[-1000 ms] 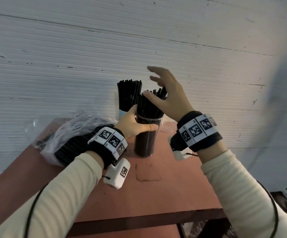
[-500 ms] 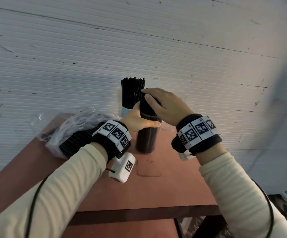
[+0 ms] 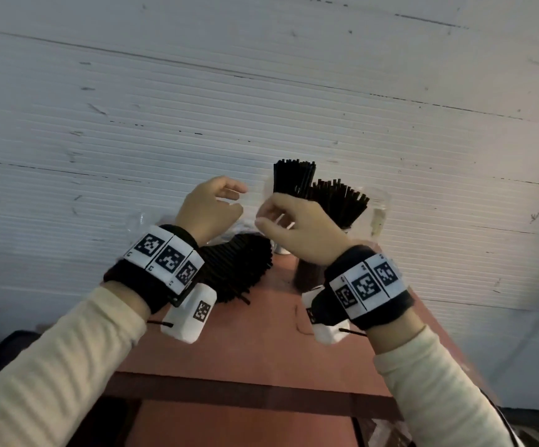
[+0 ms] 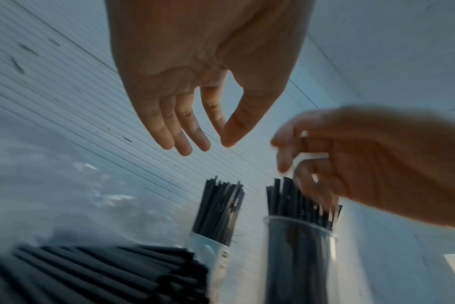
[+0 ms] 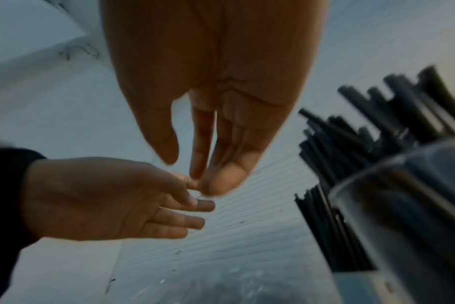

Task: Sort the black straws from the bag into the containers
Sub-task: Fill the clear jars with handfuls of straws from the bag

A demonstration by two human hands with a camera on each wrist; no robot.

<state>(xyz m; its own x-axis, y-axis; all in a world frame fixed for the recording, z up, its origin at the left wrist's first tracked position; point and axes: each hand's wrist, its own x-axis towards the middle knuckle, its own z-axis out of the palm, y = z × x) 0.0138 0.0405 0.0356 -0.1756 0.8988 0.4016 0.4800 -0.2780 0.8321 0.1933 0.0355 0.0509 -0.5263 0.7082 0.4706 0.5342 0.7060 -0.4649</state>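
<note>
I see two containers already packed with black straws, a big bundle left in the bag on the desk, and both hands loose, empty, close together

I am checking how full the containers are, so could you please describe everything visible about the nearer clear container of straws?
The nearer container is a tall, clear cylinder, plastic or glass by its look, standing upright on the reddish table by the white wall. It is packed with black straws whose tops fan out unevenly above its rim. A second filled container stands just behind it. Neither hand touches it: the right hand hovers in front of it, apparently empty, and the left hand is off to its left.
</note>
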